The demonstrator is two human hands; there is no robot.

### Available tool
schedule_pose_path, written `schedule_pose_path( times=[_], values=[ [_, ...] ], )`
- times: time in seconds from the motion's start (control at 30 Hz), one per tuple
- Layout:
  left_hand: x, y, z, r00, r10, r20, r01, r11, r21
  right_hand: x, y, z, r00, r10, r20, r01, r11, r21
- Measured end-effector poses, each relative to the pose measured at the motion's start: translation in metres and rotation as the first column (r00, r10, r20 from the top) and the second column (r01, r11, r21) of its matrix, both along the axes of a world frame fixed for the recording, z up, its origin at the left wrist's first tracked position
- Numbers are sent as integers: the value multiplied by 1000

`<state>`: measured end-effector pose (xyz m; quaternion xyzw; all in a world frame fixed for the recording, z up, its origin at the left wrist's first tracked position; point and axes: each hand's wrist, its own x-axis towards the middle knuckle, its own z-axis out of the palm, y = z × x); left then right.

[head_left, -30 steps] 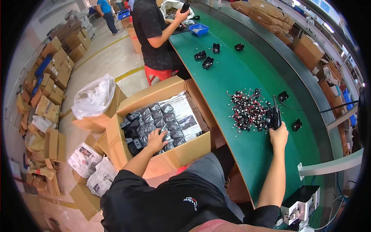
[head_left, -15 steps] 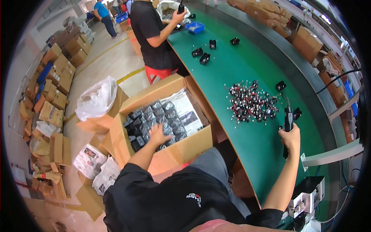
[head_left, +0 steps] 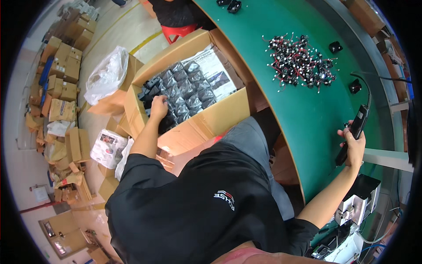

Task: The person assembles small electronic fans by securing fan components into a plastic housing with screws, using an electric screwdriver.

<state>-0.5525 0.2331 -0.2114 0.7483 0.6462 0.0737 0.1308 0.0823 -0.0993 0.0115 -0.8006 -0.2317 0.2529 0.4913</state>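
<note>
My left hand (head_left: 158,108) is inside a large cardboard box (head_left: 224,112), fingers curled together over the black plastic parts (head_left: 151,85) at its left side. What the fingers grip is hidden. Dark parts in clear bags (head_left: 187,88) lie in rows beside that hand. Over the green table, my right hand (head_left: 354,145) is wrapped around a black electric screwdriver (head_left: 360,121), with a cord running from its upper end. A small black housing (head_left: 355,86) rests on the table just beyond the screwdriver.
A heap of small black parts with red wires (head_left: 301,61) covers part of the green table (head_left: 325,119). Another black housing (head_left: 335,47) lies past it. A metal arm (head_left: 387,159) juts in at right. Cardboard boxes (head_left: 66,61) line the left; a person sits on a red stool (head_left: 178,31).
My left hand has moved to the black parts at the box's left side, its spread fingers now curled. My right hand has moved outward with the screwdriver. The view has tilted down.
</note>
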Motion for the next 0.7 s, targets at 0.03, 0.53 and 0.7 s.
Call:
schedule_pose_path(
  times=[0.03, 0.53, 0.7],
  values=[
    [-19, 0, 1, 998, -35, 46, 40, 994, -105, 3, -2, -4, 999, 11, -42, -10, 1000, 19],
    [17, -53, 45, 758, -563, -329, 597, 802, 4, -20, -17, 5, 995, -78, 70, 85, 991, -106],
    [-5, -26, 30, 873, -367, 323, 365, 928, 69, -14, -43, 26, 966, -251, 56, 248, 967, 64]
  ],
)
